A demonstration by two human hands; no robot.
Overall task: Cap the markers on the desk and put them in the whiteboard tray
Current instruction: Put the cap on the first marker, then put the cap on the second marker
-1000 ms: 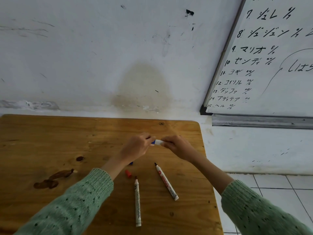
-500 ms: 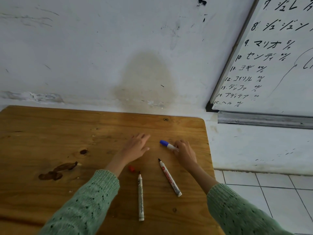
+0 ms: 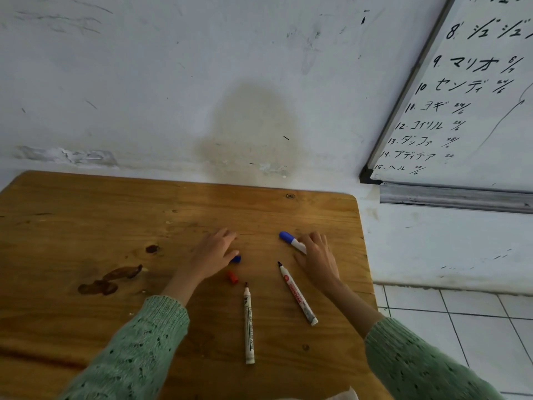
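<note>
- On my desk (image 3: pixel 86 215), two uncapped markers (image 3: pixel 249 324) (image 3: pixel 298 295) lie side by side, nearest me.
- Two loose caps (image 3: pixel 232 277) (image 3: pixel 236 258) sit just behind them.
- The capped marker (image 3: pixel 291 241) lies farther right.
- The whiteboard tray (image 3: pixel 455 197) hangs beyond the desk's right edge.

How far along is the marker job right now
One blue-capped marker looks done, lying under the right hand. The left hand rests by a loose blue cap, with a red cap nearby. Two uncapped markers remain. Nothing shows in the whiteboard tray.
</note>
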